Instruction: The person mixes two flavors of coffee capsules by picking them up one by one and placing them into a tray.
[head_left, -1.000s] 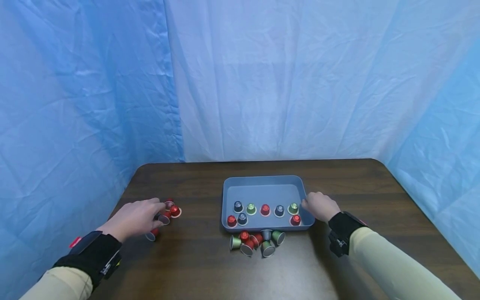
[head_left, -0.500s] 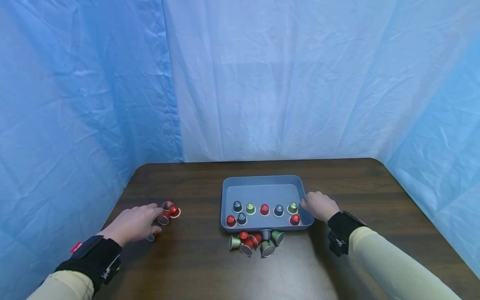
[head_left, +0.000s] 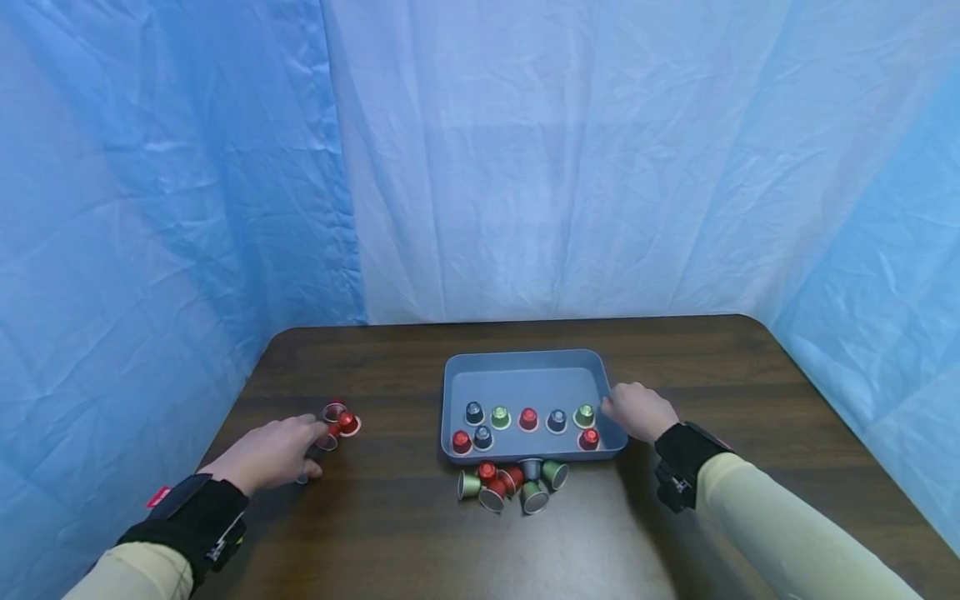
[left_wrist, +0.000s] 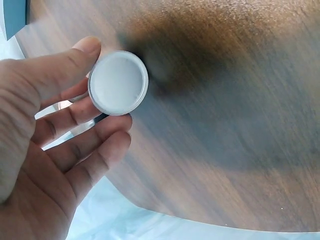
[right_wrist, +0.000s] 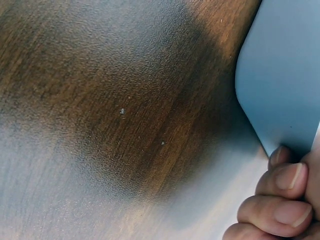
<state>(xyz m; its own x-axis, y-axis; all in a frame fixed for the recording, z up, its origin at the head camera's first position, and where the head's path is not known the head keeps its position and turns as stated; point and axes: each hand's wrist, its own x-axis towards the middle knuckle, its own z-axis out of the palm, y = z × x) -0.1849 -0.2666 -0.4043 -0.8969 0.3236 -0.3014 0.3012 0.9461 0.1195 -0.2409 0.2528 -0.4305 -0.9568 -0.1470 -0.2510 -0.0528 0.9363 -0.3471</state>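
Observation:
My left hand point(head_left: 268, 450) is over the left side of the table. In the left wrist view its thumb and fingers are round a coffee capsule point(left_wrist: 119, 83), whose pale lid faces that camera; its body is hidden. Just past the fingertips in the head view lie several red capsules point(head_left: 348, 423) in a small cluster. My right hand point(head_left: 640, 412) grips the right edge of a blue-grey tray point(head_left: 525, 379), fingers curled at the tray's corner in the right wrist view. Red, green and dark blue capsules point(head_left: 528, 419) stand lid-down in the tray's front half.
A loose pile of red, green and dark capsules point(head_left: 493, 496) lies against the tray's front edge, several on their sides. The dark wooden table point(head_left: 405, 367) has rounded back corners. Blue fabric sheets point(head_left: 480, 167) hang behind it and at both sides.
My left hand has drawn back a little to the left and down from the red cluster, its thumb now over the nearer capsule. The right hand and tray have stayed in place.

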